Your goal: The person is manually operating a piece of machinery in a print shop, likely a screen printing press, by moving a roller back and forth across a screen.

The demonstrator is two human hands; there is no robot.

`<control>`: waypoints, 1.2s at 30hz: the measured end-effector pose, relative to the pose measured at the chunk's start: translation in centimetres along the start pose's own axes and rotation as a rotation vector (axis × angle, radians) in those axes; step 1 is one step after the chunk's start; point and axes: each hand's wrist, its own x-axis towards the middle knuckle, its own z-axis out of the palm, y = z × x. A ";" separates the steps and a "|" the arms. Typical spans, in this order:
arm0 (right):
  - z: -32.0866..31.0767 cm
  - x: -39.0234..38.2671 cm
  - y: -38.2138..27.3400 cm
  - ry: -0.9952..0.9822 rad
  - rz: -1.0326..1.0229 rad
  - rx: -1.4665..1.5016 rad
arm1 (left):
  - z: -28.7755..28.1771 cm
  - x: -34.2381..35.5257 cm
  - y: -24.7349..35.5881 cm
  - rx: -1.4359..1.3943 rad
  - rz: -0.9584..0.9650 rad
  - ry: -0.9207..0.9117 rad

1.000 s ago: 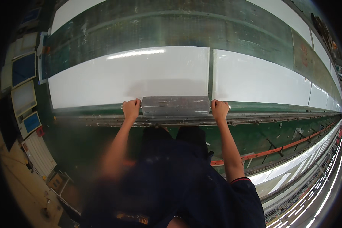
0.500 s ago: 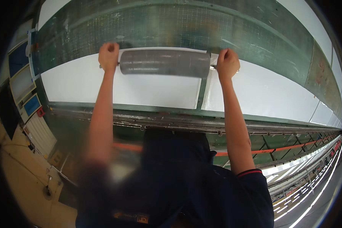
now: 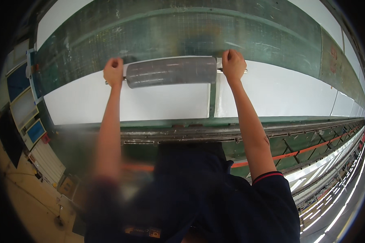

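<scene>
A wide grey cylindrical roller (image 3: 170, 72) lies across the far part of a white sheet (image 3: 150, 103) on a long green bench surface (image 3: 170, 28). My left hand (image 3: 113, 72) is closed round the roller's metal handle on the left. My right hand (image 3: 233, 65) grips the metal handle at the other end, with both arms stretched forward. A second white sheet (image 3: 271, 91) lies to the right, separated from the first by a narrow green gap.
A metal rail (image 3: 182, 133) runs along the bench's near edge, above an orange bar (image 3: 288, 154). Framed panels (image 3: 24, 109) and a black panel (image 3: 8, 135) stand at the left. More white sheets (image 3: 344, 104) continue rightward. Long rows of bright strips show at the lower right.
Since a second ago, both hands and the roller have moved forward from the sheet's near edge to its far part. In the last half second the view has shifted slightly, the roller staying there.
</scene>
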 end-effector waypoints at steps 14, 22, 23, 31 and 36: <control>-6.8 -25.4 3.3 -0.169 -0.143 -0.322 | -5.5 -22.7 -10.8 0.290 0.283 -0.099; -8.2 -27.9 6.4 -0.198 -0.248 -0.110 | -7.0 -25.5 -10.8 0.353 0.098 -0.354; -8.9 -28.3 7.2 -0.185 -0.251 -0.118 | -7.1 -26.0 -9.9 0.342 0.106 -0.348; -15.2 -26.4 14.9 -0.348 -0.054 -0.283 | -6.2 -29.5 -0.2 0.197 0.133 -0.331; -18.9 -20.6 19.5 -0.207 -0.102 -0.276 | -0.6 -29.3 7.7 0.093 0.134 -0.392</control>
